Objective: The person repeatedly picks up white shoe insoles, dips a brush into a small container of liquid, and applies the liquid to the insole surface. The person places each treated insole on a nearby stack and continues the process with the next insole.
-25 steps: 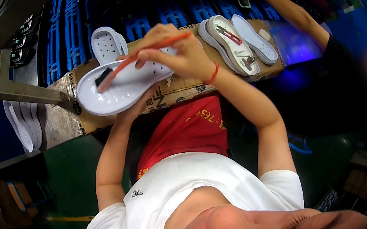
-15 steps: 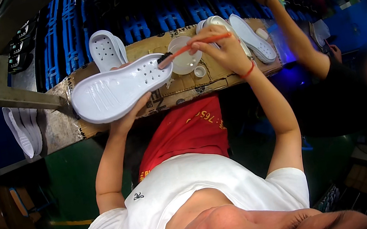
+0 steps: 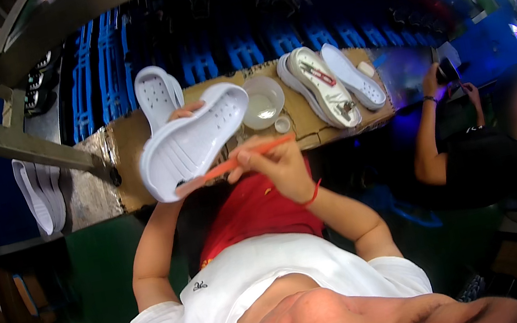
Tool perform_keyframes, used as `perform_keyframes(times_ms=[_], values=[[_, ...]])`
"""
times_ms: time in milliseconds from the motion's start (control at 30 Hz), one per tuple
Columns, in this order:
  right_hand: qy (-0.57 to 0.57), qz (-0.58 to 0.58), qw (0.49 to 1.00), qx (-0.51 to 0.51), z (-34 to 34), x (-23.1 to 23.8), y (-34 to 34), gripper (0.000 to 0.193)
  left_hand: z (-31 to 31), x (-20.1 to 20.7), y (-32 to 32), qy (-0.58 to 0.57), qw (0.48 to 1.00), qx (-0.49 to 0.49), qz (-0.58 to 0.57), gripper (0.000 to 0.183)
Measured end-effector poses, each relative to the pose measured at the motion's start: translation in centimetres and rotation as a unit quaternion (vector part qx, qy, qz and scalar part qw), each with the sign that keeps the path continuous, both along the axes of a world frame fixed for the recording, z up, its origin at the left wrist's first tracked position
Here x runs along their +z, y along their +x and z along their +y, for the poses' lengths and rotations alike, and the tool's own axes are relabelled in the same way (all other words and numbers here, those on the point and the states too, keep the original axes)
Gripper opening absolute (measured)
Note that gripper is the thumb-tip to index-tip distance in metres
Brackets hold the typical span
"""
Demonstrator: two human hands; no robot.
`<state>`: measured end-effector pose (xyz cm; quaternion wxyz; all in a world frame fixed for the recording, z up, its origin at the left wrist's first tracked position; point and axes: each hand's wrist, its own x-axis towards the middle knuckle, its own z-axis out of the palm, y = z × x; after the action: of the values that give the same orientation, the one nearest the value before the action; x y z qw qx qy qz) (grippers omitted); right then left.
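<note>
A white shoe sole (image 3: pixel 199 141) with a raised rim and small holes is gripped by my left hand (image 3: pixel 186 110). The fingers of that hand curl over the sole's far edge, and the rest is hidden beneath it. My right hand (image 3: pixel 279 166) pinches an orange-handled brush (image 3: pixel 215 171). The brush's tip rests at the inner rim of the sole's near left end. A clear round tub (image 3: pixel 266 96) of pale liquid stands just right of the sole, with a small white cap (image 3: pixel 282 124) beside it.
Cardboard (image 3: pixel 309 132) covers the bench. Further white soles lie behind mine (image 3: pixel 153 91), at the far left (image 3: pixel 36 194) and at the right (image 3: pixel 354 79), next to a pale shoe piece (image 3: pixel 319 81). A metal post (image 3: pixel 27 143) stands left. A co-worker (image 3: pixel 477 147) is at the right.
The brush has moved from the sole's holed right end to its near left end, my right hand coming left and nearer. The sole is tilted more. The co-worker's arm has drawn back.
</note>
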<state>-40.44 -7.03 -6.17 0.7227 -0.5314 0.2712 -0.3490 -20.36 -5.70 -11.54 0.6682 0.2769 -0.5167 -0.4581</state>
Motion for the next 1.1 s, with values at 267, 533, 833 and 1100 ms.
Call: perform_keyframes(times_ms=[267,533,833,1100], values=[[-0.124,-0.254,0.882,-0.377,-0.3,3.4,-7.3,0.021,-18.0,12.9,2.9,-0.149,0.962,-0.169,-0.154,0.052],[-0.109,-0.122,0.940,-0.299,0.6,1.6,-6.8,0.022,-35.0,22.0,3.9,-0.275,0.893,0.268,-0.236,0.061],[-0.013,-0.043,0.944,-0.327,0.1,-2.7,-8.0,0.022,2.0,1.2,19.2,-0.341,0.583,0.274,-0.685,0.050],[0.027,-0.070,0.957,-0.281,-0.4,-3.9,-6.8,0.025,20.9,-6.2,40.4,0.357,0.307,0.779,-0.413,0.078]])
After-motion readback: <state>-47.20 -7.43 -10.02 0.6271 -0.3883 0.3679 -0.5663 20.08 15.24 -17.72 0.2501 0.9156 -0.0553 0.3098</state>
